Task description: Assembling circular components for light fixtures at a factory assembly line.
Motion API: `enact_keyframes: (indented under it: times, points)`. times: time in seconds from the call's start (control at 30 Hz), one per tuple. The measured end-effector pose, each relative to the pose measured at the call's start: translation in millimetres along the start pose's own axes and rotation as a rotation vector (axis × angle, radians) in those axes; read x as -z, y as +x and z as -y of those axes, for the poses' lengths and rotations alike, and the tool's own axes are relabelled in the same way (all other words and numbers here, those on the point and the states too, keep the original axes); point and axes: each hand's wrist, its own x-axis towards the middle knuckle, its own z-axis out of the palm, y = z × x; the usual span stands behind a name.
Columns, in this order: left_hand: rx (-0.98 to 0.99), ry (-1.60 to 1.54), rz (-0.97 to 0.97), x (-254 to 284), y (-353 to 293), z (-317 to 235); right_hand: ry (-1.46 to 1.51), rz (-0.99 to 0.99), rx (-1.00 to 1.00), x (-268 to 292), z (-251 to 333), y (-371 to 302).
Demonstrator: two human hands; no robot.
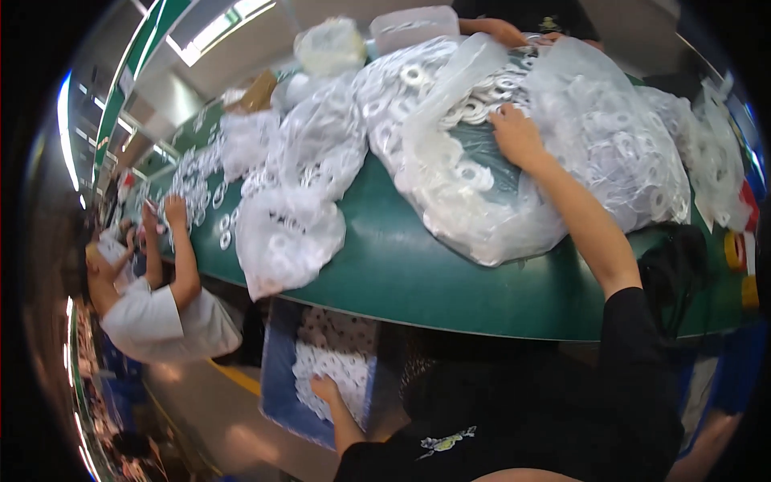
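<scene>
My right hand point(518, 138) reaches into a large clear plastic bag point(490, 233) on the table. Its fingers are curled closed at the edge of a heap of white ring-shaped parts point(482, 103); whatever they grip is hidden. Below the table edge, my left hand point(325, 389) is over a blue bin point(277, 398). It looks open, its fingers lying on the white parts point(341, 365) with round holes laid close together there. I see nothing held in it.
The green table point(385, 257) carries more filled bags, including a knotted bag point(289, 241). Loose rings point(197, 173) lie at the left, where a person in white point(173, 317) works. Another person's hands point(506, 34) are across the table. A black bag point(675, 265) and tape rolls point(733, 251) sit right.
</scene>
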Motion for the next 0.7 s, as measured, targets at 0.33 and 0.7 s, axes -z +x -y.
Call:
enact_keyframes:
  times: [0.33,0.7]
  points:
    - [-1.105,-0.512,-0.280,193,43,-312,-0.024,0.199,-0.088,41,-4,-1]
    - [-0.884,0.235,0.111,157,109,-395,0.744,-0.533,-0.139,69,20,-52]
